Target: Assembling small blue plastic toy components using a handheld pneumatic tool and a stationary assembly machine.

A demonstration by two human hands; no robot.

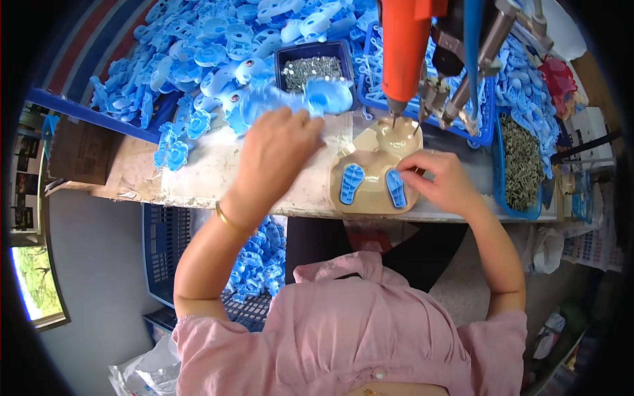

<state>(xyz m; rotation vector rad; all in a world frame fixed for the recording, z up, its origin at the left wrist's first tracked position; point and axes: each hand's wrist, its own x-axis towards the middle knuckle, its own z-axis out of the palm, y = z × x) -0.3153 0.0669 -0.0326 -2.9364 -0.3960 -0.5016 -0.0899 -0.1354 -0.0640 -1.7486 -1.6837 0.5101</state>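
Observation:
My left hand (pixel 281 148) is over the bench, smeared by motion, with its fingers closed on a light-blue plastic shell (pixel 264 102) that is also blurred. A rounded, bowl-like part shows at the shell's right end. Before me stands a glossy tan fixture (pixel 370 203) with two foot-shaped recesses. One blue foot-shaped piece (pixel 352 184) lies in the left recess, and a second foot-shaped piece (pixel 395 189) lies in the right one. My right hand (pixel 439 179) pinches at the upper end of that second piece. An orange power screwdriver (pixel 404 49) hangs with its tip over the fixture's back.
Blue plastic parts (pixel 211 39) heap the back left. Small screws fill a dark-blue tray (pixel 281 63); a blue basket (pixel 485 135) of thin blue parts stands behind the screwdriver. At right, a blue bin (pixel 503 191) holds metal pieces. Below the bench edge is a dark crate (pixel 165 244).

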